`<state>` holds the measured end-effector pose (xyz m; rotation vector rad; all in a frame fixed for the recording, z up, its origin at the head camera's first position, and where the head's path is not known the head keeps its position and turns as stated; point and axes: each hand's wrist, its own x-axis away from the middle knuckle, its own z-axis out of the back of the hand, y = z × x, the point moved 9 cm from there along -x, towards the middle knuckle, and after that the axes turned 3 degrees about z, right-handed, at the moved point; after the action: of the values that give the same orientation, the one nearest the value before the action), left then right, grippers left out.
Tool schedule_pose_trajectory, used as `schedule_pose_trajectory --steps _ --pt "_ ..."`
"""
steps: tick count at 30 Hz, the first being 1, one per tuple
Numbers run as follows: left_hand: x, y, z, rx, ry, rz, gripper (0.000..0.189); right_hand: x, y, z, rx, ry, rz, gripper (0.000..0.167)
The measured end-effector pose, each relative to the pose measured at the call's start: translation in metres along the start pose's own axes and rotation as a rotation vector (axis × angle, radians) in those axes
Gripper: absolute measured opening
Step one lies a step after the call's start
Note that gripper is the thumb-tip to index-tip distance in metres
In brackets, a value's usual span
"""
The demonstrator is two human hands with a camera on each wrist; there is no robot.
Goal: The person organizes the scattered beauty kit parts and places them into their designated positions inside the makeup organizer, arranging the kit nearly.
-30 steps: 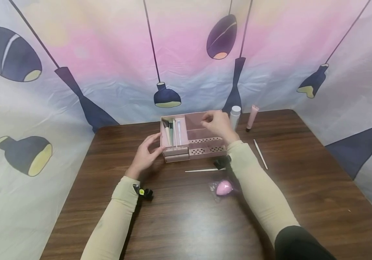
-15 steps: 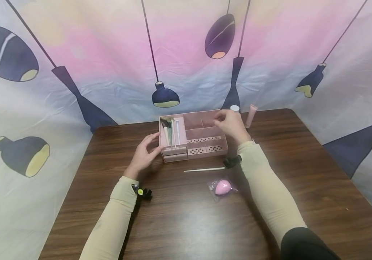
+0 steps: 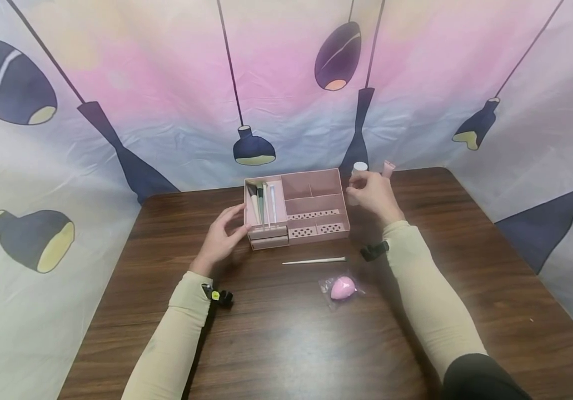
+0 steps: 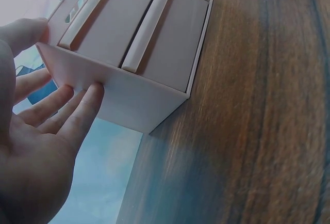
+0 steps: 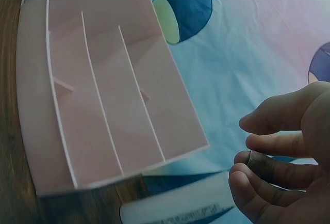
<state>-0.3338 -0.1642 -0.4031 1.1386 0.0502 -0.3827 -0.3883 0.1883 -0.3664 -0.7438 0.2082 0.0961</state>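
Note:
A pink desktop organizer (image 3: 318, 239) stands near the table's back edge, with several makeup brushes (image 3: 260, 204) in its left compartment. At the organizer's left side, my left hand (image 3: 221, 239) rests its fairly straight fingers on the side wall (image 4: 129, 100), the thumb at the front corner. Right of the organizer, my right hand (image 3: 376, 195) hangs with loosely bent fingers and nothing between them. Just behind it is a white bottle (image 3: 359, 166), mostly covered by the hand in the head view; its side shows low in the right wrist view.
A pink tube (image 3: 388, 168) stands at the back right, partly behind my right hand. In front of the organizer lies a slim white stick (image 3: 314, 260). Nearer to me is a pink makeup sponge (image 3: 343, 288) in clear wrapping. A printed cloth (image 3: 181, 144) hangs behind the table.
My right hand has moved right, from above the organizer's back compartments to in front of the bottle. A second white stick at the right is now hidden. My left hand stays put.

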Motion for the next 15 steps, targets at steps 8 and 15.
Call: schedule_pose_trajectory --steps 8,15 --pt "0.000 0.000 0.000 0.000 0.000 -0.002 0.054 0.005 0.024 0.007 0.044 0.021 -0.038 0.028" --pt "-0.001 -0.001 0.000 0.004 0.003 -0.001 0.055 0.008 0.041 0.010 0.039 0.019 -0.073 0.028"
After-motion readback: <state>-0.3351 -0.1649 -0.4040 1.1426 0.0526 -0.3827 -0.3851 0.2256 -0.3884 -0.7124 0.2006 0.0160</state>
